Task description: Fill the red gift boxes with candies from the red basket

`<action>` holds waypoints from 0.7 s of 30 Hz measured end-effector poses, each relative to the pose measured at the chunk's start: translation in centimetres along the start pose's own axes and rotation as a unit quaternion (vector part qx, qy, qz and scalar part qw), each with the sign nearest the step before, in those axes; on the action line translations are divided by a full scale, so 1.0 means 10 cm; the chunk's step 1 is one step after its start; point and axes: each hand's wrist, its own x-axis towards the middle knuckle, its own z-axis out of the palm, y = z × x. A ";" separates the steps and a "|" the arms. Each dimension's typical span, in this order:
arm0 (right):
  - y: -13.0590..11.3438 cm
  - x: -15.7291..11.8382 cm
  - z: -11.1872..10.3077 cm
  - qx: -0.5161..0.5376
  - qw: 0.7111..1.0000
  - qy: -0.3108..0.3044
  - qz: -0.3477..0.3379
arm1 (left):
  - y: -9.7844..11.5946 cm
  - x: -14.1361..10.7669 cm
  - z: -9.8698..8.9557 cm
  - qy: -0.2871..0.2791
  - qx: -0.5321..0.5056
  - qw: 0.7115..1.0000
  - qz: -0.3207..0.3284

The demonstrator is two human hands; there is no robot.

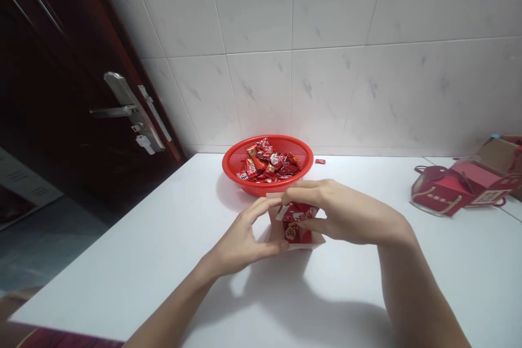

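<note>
A small open paper box point(318, 241) with its flaps folded out stands on the white table, in front of the red basket. My left hand point(240, 244) grips the box from the left, thumb on the near edge and fingers on the far side. Red wrapped candies point(291, 232) lie inside the box. Over its opening, my right hand point(345, 215) has its fingers closed about some red candy packets point(299, 211). My right fingers partly cover these packets, so I cannot tell how many they hold.
Behind the box, a red plastic basket point(228, 169) holds many wrapped candies. One small red packet point(320, 161) lies right of it. Red gift boxes point(442, 193) with cord handles sit at the right. A tiled wall point(326, 92) borders the table; a dark door point(61, 65) is at left.
</note>
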 end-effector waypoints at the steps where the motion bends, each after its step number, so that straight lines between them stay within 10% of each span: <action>1: 0.00 0.01 0.00 -0.002 1.000 -0.001 -0.002 | 0.00 0.00 0.00 0.002 -0.001 1.000 -0.001; 21: 0.03 0.09 0.03 0.020 0.999 -0.011 0.038 | -0.02 0.04 -0.01 0.005 -0.003 1.000 -0.017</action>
